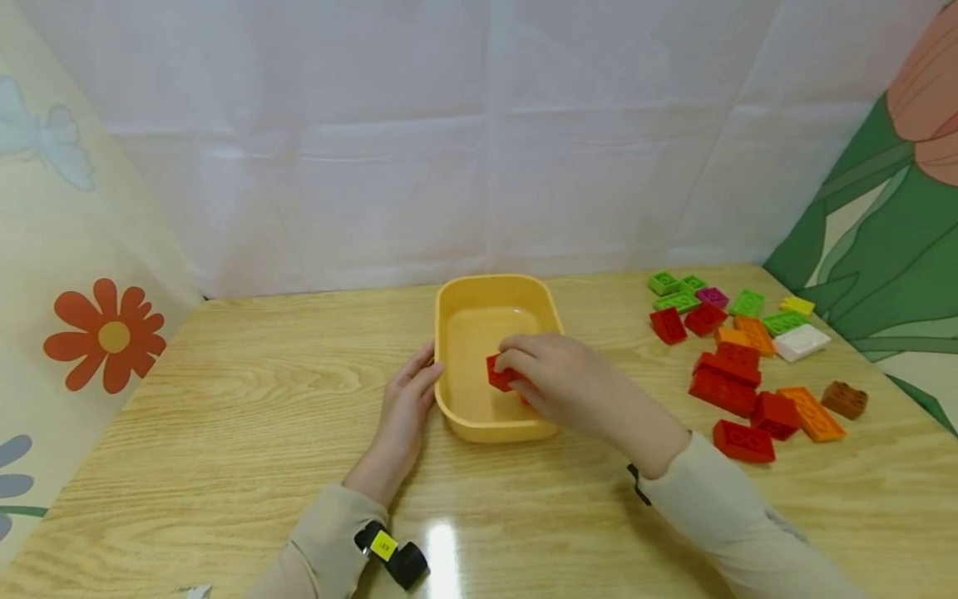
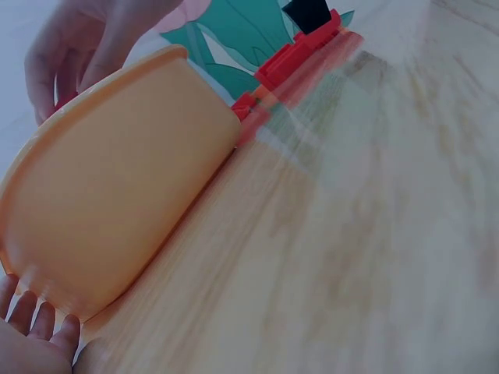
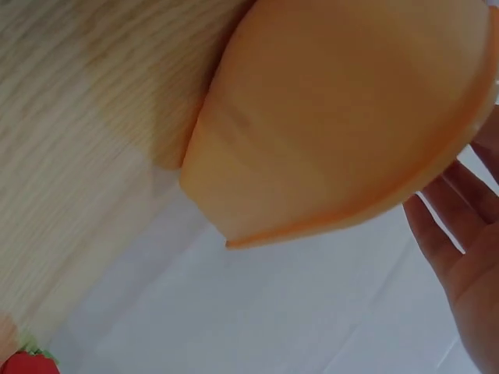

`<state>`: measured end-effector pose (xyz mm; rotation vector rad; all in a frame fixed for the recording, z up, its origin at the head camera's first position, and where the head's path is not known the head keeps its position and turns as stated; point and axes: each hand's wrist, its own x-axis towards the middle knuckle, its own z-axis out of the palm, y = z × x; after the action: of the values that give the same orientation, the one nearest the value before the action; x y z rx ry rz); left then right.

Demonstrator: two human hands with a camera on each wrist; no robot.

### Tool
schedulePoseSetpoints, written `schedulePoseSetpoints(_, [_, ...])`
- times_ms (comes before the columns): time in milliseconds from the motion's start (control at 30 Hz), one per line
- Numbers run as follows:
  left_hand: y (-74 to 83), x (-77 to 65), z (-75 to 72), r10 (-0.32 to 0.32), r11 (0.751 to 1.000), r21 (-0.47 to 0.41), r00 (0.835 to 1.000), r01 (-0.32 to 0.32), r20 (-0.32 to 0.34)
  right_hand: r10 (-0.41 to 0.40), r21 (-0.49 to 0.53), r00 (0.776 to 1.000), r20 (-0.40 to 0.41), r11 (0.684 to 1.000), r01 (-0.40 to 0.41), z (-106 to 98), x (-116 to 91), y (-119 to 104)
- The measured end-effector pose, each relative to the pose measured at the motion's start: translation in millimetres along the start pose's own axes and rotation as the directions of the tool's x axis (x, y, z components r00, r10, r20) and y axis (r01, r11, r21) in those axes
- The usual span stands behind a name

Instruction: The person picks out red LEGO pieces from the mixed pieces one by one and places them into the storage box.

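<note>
A yellow plastic tub [image 1: 497, 432] stands on the wooden table. My left hand [image 1: 405, 408] holds its left side, thumb at the rim and fingers against the outer wall; in the left wrist view those fingertips [image 2: 44, 318] meet the wall low down. My right hand [image 1: 557, 378] reaches over the tub's right side and pinches a red toy building brick [image 1: 500, 373] inside, above the tub's floor. A bit of red also shows beneath that hand, mostly hidden. From the right wrist, the tub's outer wall [image 3: 343, 117] fills much of the view, with my right hand [image 3: 475, 273] at its rim.
To the right lie several loose bricks: red ones [image 1: 723, 393], green ones [image 1: 676, 301], an orange one [image 1: 812, 413], a brown one [image 1: 844, 400], a white one [image 1: 802, 342] and a yellow one [image 1: 797, 305]. A white cloth [image 1: 337, 166] hangs behind the table.
</note>
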<state>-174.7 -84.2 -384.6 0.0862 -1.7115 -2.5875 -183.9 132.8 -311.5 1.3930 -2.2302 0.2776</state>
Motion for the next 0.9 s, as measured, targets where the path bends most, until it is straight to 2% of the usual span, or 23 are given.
schedulePoseSetpoints(133, [0.4,-0.3,0.7,-0.003,1.0,-0.005,1.0,0.003,-0.001,0.013,0.001,0.999,0.031,1.0,-0.014,3.1,-1.2,-1.3])
schedulePoseSetpoints(233, [0.1,-0.1,0.8,-0.001,1.0,-0.006,1.0,0.001,-0.001,0.063,0.015,0.994,0.088,0.998,-0.065,4.3,-1.9,-3.1])
schedulePoseSetpoints(433, [-0.8,0.5,0.6,0.005,1.0,-0.007,1.0,-0.005,-0.002,0.178,0.0,0.964,0.199,0.983,-0.182,5.5,-3.4,-6.5])
schedulePoseSetpoints(900, [-0.7,1.1,0.3,-0.005,1.0,-0.003,1.0,0.005,-0.006,0.248,-0.027,0.933,0.263,0.968,-0.25,6.4,-1.3,-7.2])
